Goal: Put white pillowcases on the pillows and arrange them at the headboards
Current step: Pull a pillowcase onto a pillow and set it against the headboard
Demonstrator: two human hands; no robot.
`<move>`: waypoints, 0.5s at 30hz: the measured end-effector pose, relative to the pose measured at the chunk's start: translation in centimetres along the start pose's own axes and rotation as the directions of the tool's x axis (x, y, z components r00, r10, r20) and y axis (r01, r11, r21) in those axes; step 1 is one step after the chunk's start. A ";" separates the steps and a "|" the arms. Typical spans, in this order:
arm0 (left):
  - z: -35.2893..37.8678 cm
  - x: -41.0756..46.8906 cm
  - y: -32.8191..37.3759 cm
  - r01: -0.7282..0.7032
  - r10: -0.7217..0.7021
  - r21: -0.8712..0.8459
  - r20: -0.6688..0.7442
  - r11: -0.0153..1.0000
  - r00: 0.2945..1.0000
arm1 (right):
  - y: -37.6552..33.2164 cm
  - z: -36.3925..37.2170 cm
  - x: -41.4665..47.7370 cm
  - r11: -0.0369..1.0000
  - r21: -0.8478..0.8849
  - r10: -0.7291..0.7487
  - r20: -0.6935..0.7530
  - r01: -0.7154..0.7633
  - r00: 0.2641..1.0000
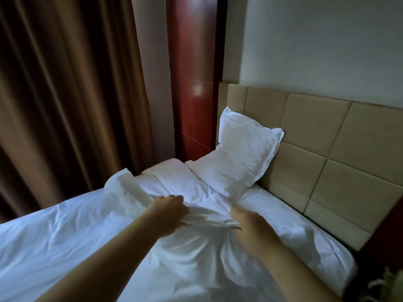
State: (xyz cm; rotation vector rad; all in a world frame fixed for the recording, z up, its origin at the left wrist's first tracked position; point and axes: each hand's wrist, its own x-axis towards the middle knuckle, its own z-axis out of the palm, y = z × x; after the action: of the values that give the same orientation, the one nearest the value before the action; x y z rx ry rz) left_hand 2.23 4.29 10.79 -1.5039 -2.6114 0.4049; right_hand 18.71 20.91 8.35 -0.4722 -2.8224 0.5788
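I see both hands gripping a loose white pillowcase bunched on the bed: the left hand pinches its gathered edge, and the right hand clutches the same edge just beside it. Farther off, a cased pillow leans tilted against the beige headboard, with brown curtains on the left.

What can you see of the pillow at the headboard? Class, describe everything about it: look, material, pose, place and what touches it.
The pillow is white, in a creased, cloth-like case with a flat flanged border. It stands propped at a tilt, its upper edge leaning against the beige panelled headboard and its lower end resting on the white bedsheet, near the bed's top corner by the red-brown wooden panel. Neither hand touches it.
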 end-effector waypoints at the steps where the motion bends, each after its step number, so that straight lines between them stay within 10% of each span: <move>1: -0.4 1.0 1.0 -0.009 0.009 -0.027 0.005 1.000 1.000 | 1.5 -0.3 -0.1 0.999 0.004 0.047 0.029 -0.047 0.998; 8: -1.8 10.7 9.3 -0.042 0.043 -0.010 0.093 0.999 0.995 | 14.6 -2.2 1.3 0.960 -0.229 0.221 0.269 -0.161 0.938; 15: -10.0 22.9 15.8 -0.007 0.018 0.171 -0.062 0.985 0.998 | 25.0 -13.7 5.4 0.988 -0.154 0.009 0.007 -0.008 1.000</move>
State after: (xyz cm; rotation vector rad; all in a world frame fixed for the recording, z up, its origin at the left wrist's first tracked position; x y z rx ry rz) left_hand 5.96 33.30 14.95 -1.4532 -2.4504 0.5575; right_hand 24.17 49.30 11.05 -0.5106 -2.8864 0.3663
